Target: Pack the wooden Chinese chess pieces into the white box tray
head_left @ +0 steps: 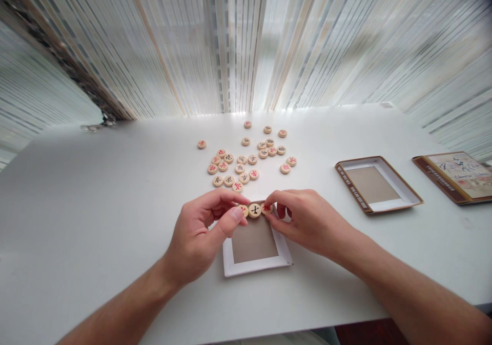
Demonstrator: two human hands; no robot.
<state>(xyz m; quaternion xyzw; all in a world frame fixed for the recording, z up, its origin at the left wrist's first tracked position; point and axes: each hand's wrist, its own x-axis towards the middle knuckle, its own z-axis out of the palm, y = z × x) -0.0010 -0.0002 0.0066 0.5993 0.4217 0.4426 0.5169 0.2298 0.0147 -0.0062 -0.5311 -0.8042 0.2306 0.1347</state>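
A shallow white box tray [257, 269] with a grey-brown bottom lies in front of me. Three round wooden Chinese chess pieces sit in a row along its far edge. The middle chess piece [254, 210] bears a black character. At the row's left end, my left hand [198, 235] has thumb and fingers closed about a red-marked piece [244, 210], partly hidden by the thumb. On the other end, my right hand [307, 219] pinches another red-marked piece [266, 208], its character partly covered by the fingers.
Beyond the tray, several loose chess pieces [240, 168] with red or black characters are scattered on the white table [115, 206]. To the right lie an open brown-edged box part [384, 204] and a printed Chinese chess box [461, 176]. A string curtain [238, 42] hangs behind the table.
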